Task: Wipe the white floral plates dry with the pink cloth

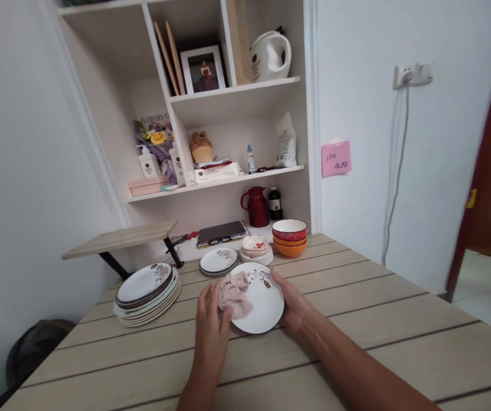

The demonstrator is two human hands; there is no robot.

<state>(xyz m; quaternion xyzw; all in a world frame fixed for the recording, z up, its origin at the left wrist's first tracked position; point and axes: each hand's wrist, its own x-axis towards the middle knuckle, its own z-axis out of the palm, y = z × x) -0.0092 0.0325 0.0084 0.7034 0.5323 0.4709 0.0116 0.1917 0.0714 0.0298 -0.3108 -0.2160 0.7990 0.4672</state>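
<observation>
A white plate (264,308) with a dark rim and a brown floral pattern is held tilted above the wooden table. My right hand (291,305) grips its right edge, fingers mostly hidden behind it. On the plate's left side lies a crumpled pale pink cloth (234,294), which my left hand (213,317) grasps at the plate's left edge. Just behind are a small stack of patterned plates (218,260) and small dishes (255,245) piled on saucers (257,258). A taller stack of plates (145,285) stands to the left.
Stacked red and orange bowls (290,242) stand at the back right. A raised wooden stand (121,240) is at the back left. Behind the table are a dark red jug (257,206), a dark bottle (275,204), a notebook with glasses (223,233), and shelves (236,94).
</observation>
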